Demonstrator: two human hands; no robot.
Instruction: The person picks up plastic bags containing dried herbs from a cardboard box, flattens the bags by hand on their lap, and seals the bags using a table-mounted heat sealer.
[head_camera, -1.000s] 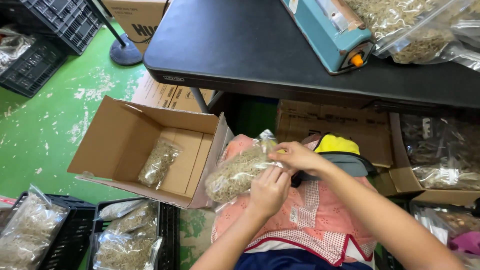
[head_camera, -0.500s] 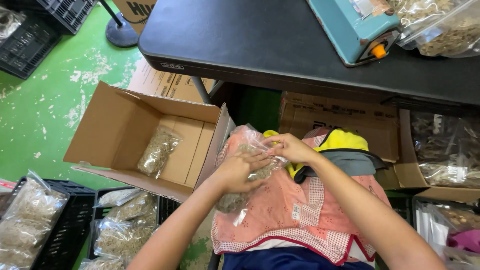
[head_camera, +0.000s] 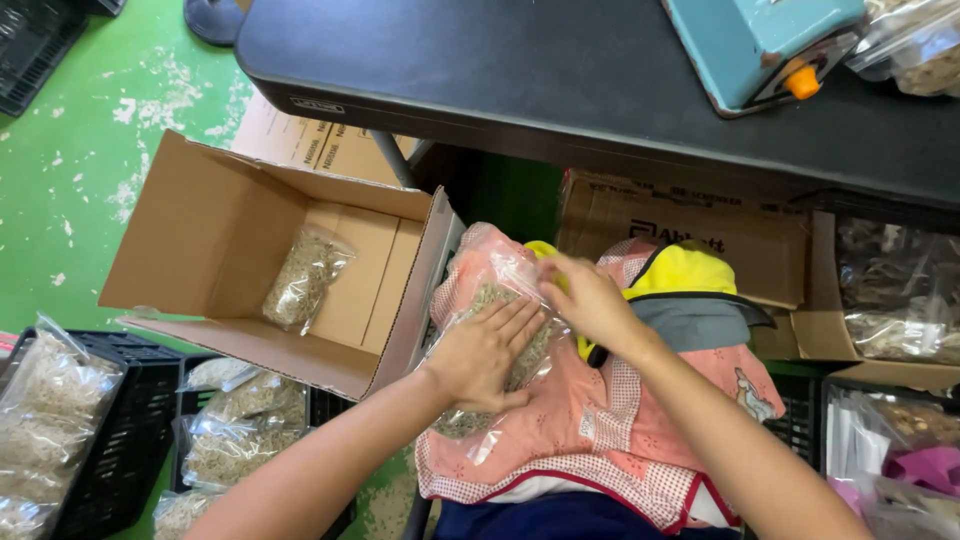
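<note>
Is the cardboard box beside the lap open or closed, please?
Open: the cardboard box has its flaps spread, showing one filled clear bag lying inside.

Dark table top has a teal sealing machine and clear filled bags on it. Green floor (pretty scuffed) carries an open cardboard box and black crates.

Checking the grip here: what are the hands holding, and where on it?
A clear bag on the lap: left hand flat on its middle, right hand at its top edge.
</note>
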